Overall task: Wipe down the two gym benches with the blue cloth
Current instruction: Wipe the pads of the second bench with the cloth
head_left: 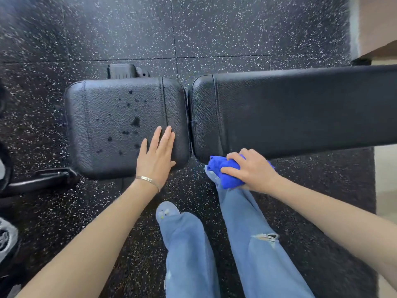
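Head view: two black bench pads end to end, cloth at the long one.

Speckled black rubber floor (214, 29) fills the frame. Long bench pad (300, 108) runs off the right edge; square bench pad (103, 117) sits just left of it with a thin gap between. Person's legs in light blue jeans (247, 233) stand near side, one shoe (166, 209) showing. Black frame bar (43, 179) pokes out by the square pad's near-left corner. Left hand (155, 155): grip open, fingers straight and flat on the square pad's near-right corner, holding nothing. Right hand (251, 168): grip closed, fingers curled round the bunched blue cloth (223, 171), at the long pad's near edge by its left corner. Thin bracelet (148, 180) on the left wrist. Dark wet spots (135, 121) are scattered over the square pad.
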A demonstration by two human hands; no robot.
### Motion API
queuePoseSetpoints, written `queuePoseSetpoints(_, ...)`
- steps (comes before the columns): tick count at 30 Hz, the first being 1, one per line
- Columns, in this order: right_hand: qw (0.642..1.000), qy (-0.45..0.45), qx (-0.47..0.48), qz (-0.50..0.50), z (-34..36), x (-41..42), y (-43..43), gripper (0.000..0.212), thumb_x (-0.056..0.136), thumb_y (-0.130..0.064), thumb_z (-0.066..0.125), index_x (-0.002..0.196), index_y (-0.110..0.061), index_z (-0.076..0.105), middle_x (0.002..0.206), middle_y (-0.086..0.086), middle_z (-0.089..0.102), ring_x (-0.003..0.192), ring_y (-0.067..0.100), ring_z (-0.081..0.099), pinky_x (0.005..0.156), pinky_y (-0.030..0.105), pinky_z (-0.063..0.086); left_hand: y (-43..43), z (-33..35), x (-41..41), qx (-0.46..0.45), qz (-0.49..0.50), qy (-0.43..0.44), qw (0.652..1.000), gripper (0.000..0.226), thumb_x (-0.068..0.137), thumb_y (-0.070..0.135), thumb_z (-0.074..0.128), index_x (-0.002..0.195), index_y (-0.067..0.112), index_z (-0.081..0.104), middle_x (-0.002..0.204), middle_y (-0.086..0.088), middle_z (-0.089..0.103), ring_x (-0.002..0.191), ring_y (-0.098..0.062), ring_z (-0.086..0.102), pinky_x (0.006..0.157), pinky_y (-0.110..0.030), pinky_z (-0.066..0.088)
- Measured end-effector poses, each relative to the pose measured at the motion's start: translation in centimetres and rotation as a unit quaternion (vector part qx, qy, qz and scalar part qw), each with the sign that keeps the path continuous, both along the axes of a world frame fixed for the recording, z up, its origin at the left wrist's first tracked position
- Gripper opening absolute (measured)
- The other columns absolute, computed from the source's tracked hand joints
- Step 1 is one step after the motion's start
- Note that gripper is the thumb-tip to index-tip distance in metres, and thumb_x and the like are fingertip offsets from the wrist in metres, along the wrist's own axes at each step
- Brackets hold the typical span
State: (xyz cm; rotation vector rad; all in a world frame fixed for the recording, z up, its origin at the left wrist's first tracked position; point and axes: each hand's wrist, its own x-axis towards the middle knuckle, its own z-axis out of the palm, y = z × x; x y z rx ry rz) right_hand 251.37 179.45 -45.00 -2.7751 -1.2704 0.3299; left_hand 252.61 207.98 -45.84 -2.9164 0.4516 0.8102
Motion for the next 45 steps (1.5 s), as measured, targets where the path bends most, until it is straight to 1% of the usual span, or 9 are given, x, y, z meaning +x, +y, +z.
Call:
queuePoseSetpoints(3,0.973,0.008,0.042,-0.229,1.2,-0.6,0.4,0.047,0.056,-0.029,0.082,0.099,-0.020,0.069,0.100,0.013,0.062,0.070,0.031,0.056,0.059,0.036,0.049,2.7,0.1,-1.1,-0.009,-0.037,-0.005,0.999,0.075,0.095,0.038,0.047,0.151,0.016,0.002,0.160,-0.005,-0.004,0.147,-0.025,0.002,0.116,-0.046,0.018)
queuePoseSetpoints(9,0.632,0.055,0.157,-0.757,1.3,3.0,2.0,0.050,0.078,-0.026,0.064,0.125,-0.024,0.049,0.128,0.009,0.040,0.108,0.032,0.052,0.088,0.037,0.044,9.1,0.6,-1.9,0.009,-0.007,-0.017,1.000,0.071,0.096,0.034,0.046,0.151,0.018,0.005,0.160,-0.007,-0.001,0.147,-0.025,0.005,0.116,-0.045,0.018)
queuePoseSetpoints(11,0.594,0.058,0.122,-0.793,0.7,3.5,5.4,0.053,0.081,-0.028,0.064,0.130,-0.020,0.046,0.131,0.013,0.038,0.110,0.038,0.048,0.092,0.043,0.042,10.5,0.5,-2.2,0.016,-0.006,-0.018,1.000,0.071,0.096,0.035,0.045,0.151,0.020,0.003,0.160,-0.006,-0.002,0.147,-0.025,0.003,0.116,-0.044,0.019)
queuePoseSetpoints(21,0.879,0.192,0.087,-0.428,3.0,0.3,12.3,0.049,0.068,-0.027,0.072,0.116,-0.029,0.061,0.114,0.003,0.051,0.099,0.024,0.055,0.082,0.032,0.044,10.3,0.5,-2.7,-0.008,0.021,0.017,1.000,0.074,0.095,0.025,0.046,0.151,0.021,-0.002,0.160,-0.006,-0.010,0.147,-0.027,-0.005,0.117,-0.044,0.019)
queuePoseSetpoints(26,0.795,0.033,0.141,-0.589,3.9,6.8,6.2,0.049,0.071,-0.020,0.069,0.119,-0.023,0.058,0.121,0.012,0.049,0.108,0.029,0.052,0.090,0.036,0.043,10.1,-0.1,-3.4,-0.013,0.039,-0.002,0.999,0.076,0.093,0.022,0.048,0.151,0.019,-0.002,0.159,-0.008,-0.010,0.147,-0.028,-0.006,0.116,-0.046,0.019)
queuePoseSetpoints(33,0.581,0.095,0.101,-0.802,1.6,12.0,0.9,0.050,0.080,-0.032,0.061,0.128,-0.025,0.048,0.132,0.009,0.043,0.117,0.030,0.051,0.095,0.037,0.044,10.0,0.2,-3.5,0.010,0.026,0.008,1.000,0.080,0.092,0.028,0.049,0.150,0.019,-0.006,0.159,-0.008,-0.012,0.147,-0.029,-0.008,0.117,-0.045,0.018)
queuePoseSetpoints(38,0.736,0.121,0.152,-0.648,1.2,8.9,11.3,0.040,0.073,-0.026,0.064,0.112,-0.026,0.061,0.120,0.005,0.051,0.102,0.024,0.056,0.088,0.030,0.045,9.2,1.3,-2.7,0.024,0.031,0.056,0.998,0.084,0.091,0.029,0.049,0.150,0.016,-0.009,0.158,-0.011,-0.016,0.146,-0.032,-0.012,0.118,-0.044,0.018)
queuePoseSetpoints(42,0.781,0.264,0.229,-0.518,2.2,6.1,18.1,0.048,0.067,-0.018,0.071,0.113,-0.029,0.063,0.116,-0.001,0.054,0.106,0.015,0.055,0.084,0.019,0.037,9.4,2.3,-1.5,0.023,0.024,0.098,0.995,0.082,0.089,0.028,0.050,0.151,0.019,-0.003,0.159,-0.009,-0.013,0.146,-0.029,-0.008,0.117,-0.041,0.019)
queuePoseSetpoints(45,0.824,0.210,0.257,-0.459,2.4,5.4,20.4,0.054,0.066,-0.017,0.072,0.118,-0.024,0.062,0.119,0.003,0.052,0.106,0.022,0.052,0.092,0.031,0.041,10.8,2.7,-0.9,0.014,0.009,0.094,0.995,0.081,0.088,0.025,0.050,0.150,0.028,-0.001,0.160,-0.001,-0.010,0.147,-0.024,-0.004,0.117,-0.043,0.016)
